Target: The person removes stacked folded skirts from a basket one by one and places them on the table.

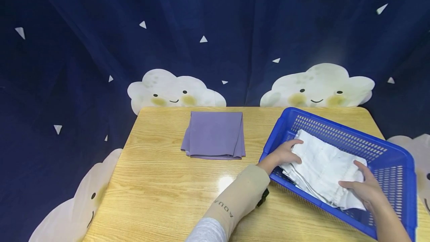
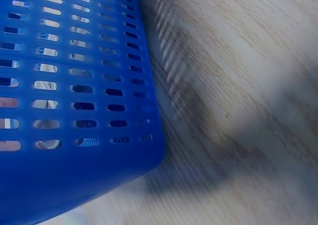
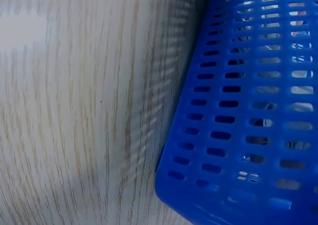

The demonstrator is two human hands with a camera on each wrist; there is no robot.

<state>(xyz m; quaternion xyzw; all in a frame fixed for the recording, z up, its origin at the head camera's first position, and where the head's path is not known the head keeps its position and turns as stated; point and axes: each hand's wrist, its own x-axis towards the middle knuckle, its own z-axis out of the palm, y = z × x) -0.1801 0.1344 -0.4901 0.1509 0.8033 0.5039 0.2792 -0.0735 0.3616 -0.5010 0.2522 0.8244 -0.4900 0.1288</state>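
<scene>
A folded stack of white cloth [image 1: 322,163] lies inside the blue plastic basket [image 1: 396,148] in the head view. My left hand [image 1: 285,154] reaches over the basket's near left rim and holds the cloth's left end, with thumb and a finger visible on top. At the opposite end my right hand [image 1: 367,188] grips the cloth, thumb and forefinger spread over it. The other fingers of both hands are hidden. Both wrist views show mainly the slotted outside of the basket [image 2: 74,180], with pale bits of cloth [image 3: 300,91] behind the slots; neither hand shows clearly there.
A folded purple cloth [image 1: 215,133] lies on the wooden table [image 1: 151,189], left of the basket. Behind the table hangs a dark blue curtain [image 1: 201,10] printed with clouds and white triangles. The basket sits at an angle on the table's right side.
</scene>
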